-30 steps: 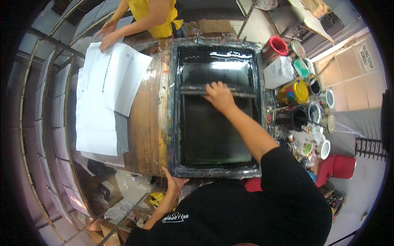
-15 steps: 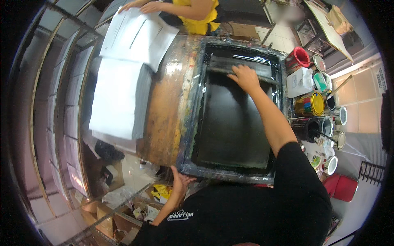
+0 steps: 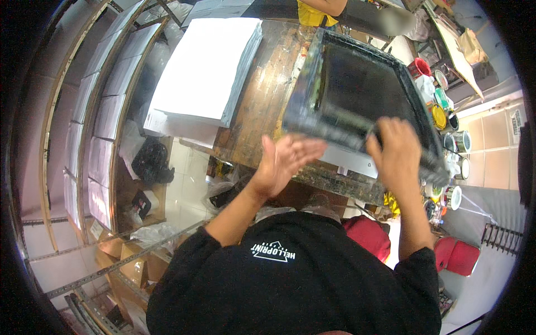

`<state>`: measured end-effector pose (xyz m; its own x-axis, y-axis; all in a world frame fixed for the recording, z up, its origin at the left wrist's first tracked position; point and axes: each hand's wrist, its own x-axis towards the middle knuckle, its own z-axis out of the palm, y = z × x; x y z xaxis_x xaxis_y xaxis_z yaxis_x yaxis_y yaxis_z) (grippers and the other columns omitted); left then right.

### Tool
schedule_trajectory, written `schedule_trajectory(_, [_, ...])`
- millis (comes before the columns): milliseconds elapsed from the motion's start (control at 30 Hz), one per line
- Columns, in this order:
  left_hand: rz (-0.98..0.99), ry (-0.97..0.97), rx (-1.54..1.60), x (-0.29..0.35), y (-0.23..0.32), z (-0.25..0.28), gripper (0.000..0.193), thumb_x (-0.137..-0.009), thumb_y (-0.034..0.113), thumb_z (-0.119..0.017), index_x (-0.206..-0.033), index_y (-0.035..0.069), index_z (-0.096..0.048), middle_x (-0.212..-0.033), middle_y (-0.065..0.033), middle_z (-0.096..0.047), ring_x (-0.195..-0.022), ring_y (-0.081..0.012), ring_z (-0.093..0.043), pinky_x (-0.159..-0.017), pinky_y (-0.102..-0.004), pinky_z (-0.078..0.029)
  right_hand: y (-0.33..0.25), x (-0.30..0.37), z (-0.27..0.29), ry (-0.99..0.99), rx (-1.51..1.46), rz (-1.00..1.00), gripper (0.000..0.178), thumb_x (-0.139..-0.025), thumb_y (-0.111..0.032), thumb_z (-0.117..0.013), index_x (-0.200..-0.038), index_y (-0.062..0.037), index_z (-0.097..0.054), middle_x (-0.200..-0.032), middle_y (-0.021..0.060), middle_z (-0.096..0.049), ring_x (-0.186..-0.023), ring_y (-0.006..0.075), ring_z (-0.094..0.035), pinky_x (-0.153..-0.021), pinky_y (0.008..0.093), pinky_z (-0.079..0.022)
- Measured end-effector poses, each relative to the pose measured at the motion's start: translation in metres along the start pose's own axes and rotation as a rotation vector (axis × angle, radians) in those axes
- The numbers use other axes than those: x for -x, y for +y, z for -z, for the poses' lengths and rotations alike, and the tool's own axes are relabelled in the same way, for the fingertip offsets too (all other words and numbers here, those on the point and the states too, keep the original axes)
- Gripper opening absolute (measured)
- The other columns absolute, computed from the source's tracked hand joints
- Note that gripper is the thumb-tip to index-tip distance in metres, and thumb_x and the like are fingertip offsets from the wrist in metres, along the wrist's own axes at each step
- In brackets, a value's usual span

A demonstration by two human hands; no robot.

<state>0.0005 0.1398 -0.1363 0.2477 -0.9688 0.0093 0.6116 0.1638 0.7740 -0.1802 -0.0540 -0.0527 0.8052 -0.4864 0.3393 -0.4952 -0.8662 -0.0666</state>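
Note:
A dark screen-printing frame [image 3: 306, 114] stands over the wooden table, its near edge blurred and seemingly raised. Below that edge part of a white sheet [image 3: 349, 161] shows. My left hand [image 3: 285, 162] is open, fingers stretched toward the frame's near left side; whether the fingertips touch it I cannot tell. At the near end of the screen, my right hand [image 3: 399, 151] curls round the blurred bar of a squeegee [image 3: 349, 118]. The dark mesh [image 3: 365, 78] fills the middle of the frame.
Left of the frame, a tall stack of white paper [image 3: 201, 70] rests on the wooden table [image 3: 262, 84]. Several paint cans [image 3: 438, 116] line the right side. Racks of paper [image 3: 109, 117] stand far left. A co-worker in yellow [image 3: 318, 14] is beyond the table.
My right hand has come from the screen's far end to its near end. The frame's near edge has risen, exposing a sheet. My left hand has moved up beside it. The co-worker's hands have left the paper stack.

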Motion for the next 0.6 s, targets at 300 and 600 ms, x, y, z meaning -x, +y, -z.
schedule_trajectory(300, [0.034,0.124,-1.877,-0.026,-0.128,0.038,0.100,-0.092,0.079,-0.043,-0.163,0.011,-0.025,-0.163,-0.0377,-0.012,-0.154,-0.0497,-0.008,-0.118,-0.0707,0.000,0.035,-0.094,0.048,0.304,0.152,0.059,0.034,-0.094,-0.033,-0.057,-0.106,-0.0025,-0.067,-0.095,0.0184,-0.068,-0.094,0.0367,-0.064,-0.086,0.0460,-0.041])
schedule_trajectory(600, [0.347,-0.069,-1.965,-0.030,-0.197,0.055,0.135,-0.075,0.097,-0.040,-0.159,-0.007,-0.019,-0.164,-0.0369,-0.006,-0.157,-0.0418,0.006,-0.114,-0.0723,0.016,0.042,-0.152,0.092,0.373,-0.034,0.039,0.042,-0.089,-0.032,-0.052,-0.067,0.0028,-0.056,-0.062,0.0225,-0.056,-0.060,0.0405,-0.056,-0.062,0.0496,-0.044])
